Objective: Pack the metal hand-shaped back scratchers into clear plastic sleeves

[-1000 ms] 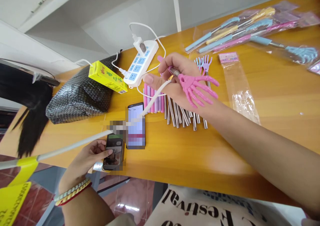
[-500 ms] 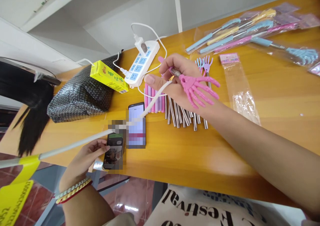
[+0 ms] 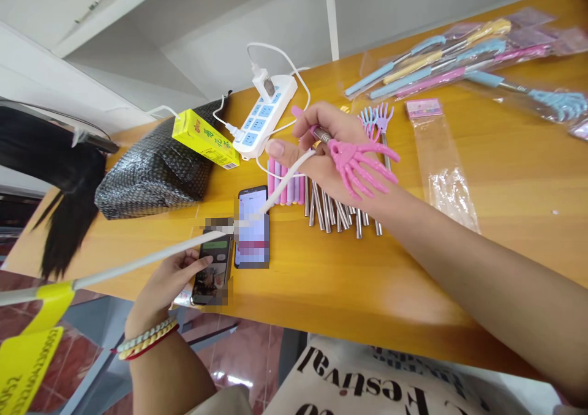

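Observation:
My right hand (image 3: pixel 321 139) is raised over the table, its fingers closed around a pink back scratcher (image 3: pixel 365 163) with a metal shaft. The scratcher's hand-shaped head points right, over my wrist. At the table's front edge, my left hand (image 3: pixel 172 277) is closed at the left side of a dark phone (image 3: pixel 212 274), thumb lying on its screen. A second phone (image 3: pixel 252 219) with a lit screen lies beside it. Below my right hand are metal tubes (image 3: pixel 331 210) and pink and purple handles (image 3: pixel 287 185). Blue and purple scratcher heads (image 3: pixel 379 118) show behind the hand.
Bagged back scratchers (image 3: pixel 441 60) lie at the back right, near an empty clear bag (image 3: pixel 445 170). A white power strip (image 3: pixel 266 118), yellow drink carton (image 3: pixel 204 139) and black bubble-wrapped parcel (image 3: pixel 151 176) stand left. A white cable (image 3: pixel 156 256) crosses the foreground.
My left thumb has slid a little to the right over the phone's screen. The right hand still holds the pink back scratcher; the whole view has shifted slightly.

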Demonstrator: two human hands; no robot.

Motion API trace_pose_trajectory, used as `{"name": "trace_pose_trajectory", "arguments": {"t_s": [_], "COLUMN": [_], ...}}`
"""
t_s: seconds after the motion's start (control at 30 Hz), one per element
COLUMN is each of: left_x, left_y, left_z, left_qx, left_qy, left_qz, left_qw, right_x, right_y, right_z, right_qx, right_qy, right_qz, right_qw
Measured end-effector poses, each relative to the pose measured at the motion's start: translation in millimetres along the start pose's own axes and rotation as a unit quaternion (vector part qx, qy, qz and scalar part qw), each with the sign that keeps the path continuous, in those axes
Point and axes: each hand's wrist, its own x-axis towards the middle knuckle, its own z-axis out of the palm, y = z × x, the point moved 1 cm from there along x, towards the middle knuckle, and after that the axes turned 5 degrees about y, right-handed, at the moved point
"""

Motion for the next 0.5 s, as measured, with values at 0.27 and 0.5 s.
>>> {"name": "trace_pose_trajectory", "arguments": {"t_s": [0.27, 0.5], "left_x": [-1.8, -0.5], "left_y": [-2.0, 3.0], "left_z": [-2.1, -0.1], "left_qx": [-0.023, -0.028], "left_qy": [-0.026, -0.008], "left_qz": [0.0, -0.023], "left_qw": [0.999, 0.999], "right_x": [-0.5, -0.9], "right_y": [-0.5, -0.1], "right_z": [0.0, -0.1], "right_qx": [0.006, 0.019], "right_qy": [-0.006, -0.015], "right_qz": [0.007, 0.011], "right_qw": [1.0, 1.0]}}
